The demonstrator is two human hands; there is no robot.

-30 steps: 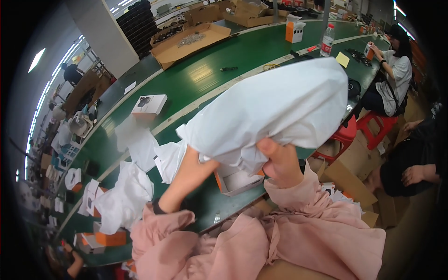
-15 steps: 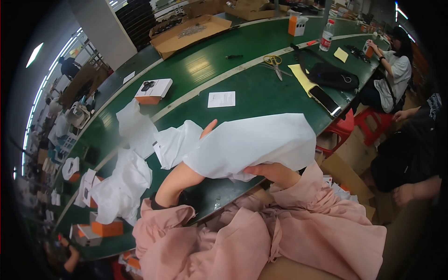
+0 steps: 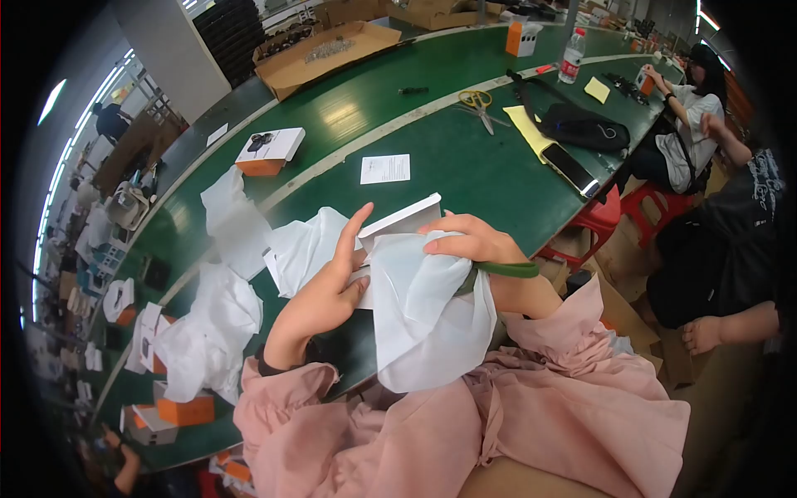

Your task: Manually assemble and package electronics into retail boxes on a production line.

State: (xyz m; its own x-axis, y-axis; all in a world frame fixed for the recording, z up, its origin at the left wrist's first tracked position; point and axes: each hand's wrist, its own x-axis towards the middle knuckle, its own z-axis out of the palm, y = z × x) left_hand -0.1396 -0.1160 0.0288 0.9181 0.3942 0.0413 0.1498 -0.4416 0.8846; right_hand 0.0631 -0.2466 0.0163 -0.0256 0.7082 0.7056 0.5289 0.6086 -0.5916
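Right fingers (image 3: 452,238) grasping one white wrapper (image 3: 427,324); one green strap (image 3: 513,270) looping out right of them. Left fingers (image 3: 349,236) standing unclenched against one open white box (image 3: 400,218), between both hands. One slip (image 3: 386,168), one pair of scissors (image 3: 475,101) lying beyond. Worktop (image 3: 490,187) edge running nearer body than fingers; bare green stretching ahead.

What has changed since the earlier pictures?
The white wrapping, earlier raised and spread, came down and closer and hangs bunched under the right hand; the left hand is beside the open box. A green band came into view. Scissors and bottle stayed.
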